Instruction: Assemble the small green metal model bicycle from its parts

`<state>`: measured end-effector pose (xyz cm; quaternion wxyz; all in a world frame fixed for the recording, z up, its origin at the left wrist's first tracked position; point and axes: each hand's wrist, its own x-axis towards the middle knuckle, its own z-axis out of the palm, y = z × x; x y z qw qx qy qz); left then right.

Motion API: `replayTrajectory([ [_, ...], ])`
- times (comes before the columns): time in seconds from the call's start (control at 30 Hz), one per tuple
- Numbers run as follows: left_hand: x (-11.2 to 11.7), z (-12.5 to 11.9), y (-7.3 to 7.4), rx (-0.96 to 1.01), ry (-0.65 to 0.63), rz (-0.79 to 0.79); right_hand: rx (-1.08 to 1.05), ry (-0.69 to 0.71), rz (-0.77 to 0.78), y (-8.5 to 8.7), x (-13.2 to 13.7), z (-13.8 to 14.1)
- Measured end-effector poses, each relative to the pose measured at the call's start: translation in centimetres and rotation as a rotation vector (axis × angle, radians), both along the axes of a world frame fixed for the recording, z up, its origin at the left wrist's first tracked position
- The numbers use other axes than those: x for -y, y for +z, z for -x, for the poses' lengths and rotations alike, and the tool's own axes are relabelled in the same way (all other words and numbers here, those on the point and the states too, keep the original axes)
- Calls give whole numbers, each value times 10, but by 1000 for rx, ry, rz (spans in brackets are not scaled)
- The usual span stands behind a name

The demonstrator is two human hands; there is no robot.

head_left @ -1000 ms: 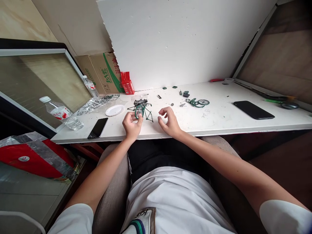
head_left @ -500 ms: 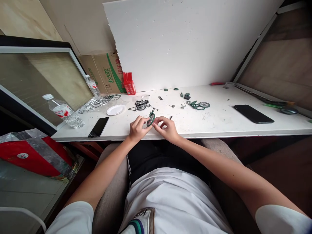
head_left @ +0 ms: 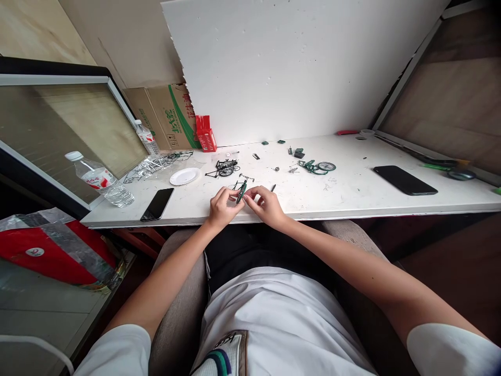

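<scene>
Above the table's front edge, a small green model-bicycle wheel point(head_left: 241, 192) is between my two hands, with a thin fork and handlebar piece point(head_left: 246, 177) beyond it. The fingers of my left hand point(head_left: 224, 207) are closed on its left side. From the right, my right hand point(head_left: 267, 206) pinches at the wheel with thumb and fingertips. Just beyond lies a black model bicycle point(head_left: 224, 168). A green bicycle frame with a wheel point(head_left: 318, 167) rests farther right. Close to my right fingers is a small dark stick point(head_left: 273, 188).
Small green parts point(head_left: 299, 153) lie toward the back of the white table point(head_left: 352, 193). A phone point(head_left: 157, 204), a white plate point(head_left: 185, 176) and a water bottle point(head_left: 99, 180) stand or lie left. A large black phone point(head_left: 405, 180) lies right. Behind is a red box point(head_left: 205, 134).
The wheel has turned in my fingers: its face showed more widely before, and now it appears narrower and more edge-on. Both hands stay in nearly the same place.
</scene>
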<state>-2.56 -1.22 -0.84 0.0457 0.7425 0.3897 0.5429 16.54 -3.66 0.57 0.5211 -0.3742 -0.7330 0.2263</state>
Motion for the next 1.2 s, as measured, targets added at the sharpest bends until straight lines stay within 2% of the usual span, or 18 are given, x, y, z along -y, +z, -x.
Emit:
replayTrajectory([
  [0.3, -1, 1, -1, -58, -31, -69, -9, -10, -29, 0, 0, 0],
  [0.53, -5, 2, -3, -106, -46, -265, -25, -29, -82, -7, -4, -1],
  [0.8, -4, 1, 1, -136, -77, -300, -32, -39, 0, -9, -7, -2],
  [1.03, -1, -1, 9, -167, -146, -241, -41, -49, 27, -6, -7, -2],
  [1.2, -3, -3, 8, -164, -105, -243, -11, -53, 39, -3, -6, -2],
])
